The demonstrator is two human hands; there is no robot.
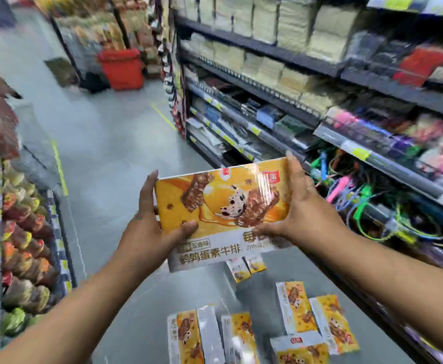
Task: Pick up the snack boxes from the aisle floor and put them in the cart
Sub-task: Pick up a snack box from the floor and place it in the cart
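I hold one yellow and white snack box up in front of me with both hands, its printed face toward me. My left hand grips its left edge, thumb on the front. On the opposite side, my right hand clamps the right edge. Several more of the same snack boxes lie scattered on the grey aisle floor below, near the bottom of the view. No cart can be made out for sure; a red bin-like object stands far down the aisle.
Dark shelves with packaged goods run along the right side. A rack of bagged snacks lines the left. The grey floor stretches ahead between them, with yellow lines on it. The picture is motion-blurred.
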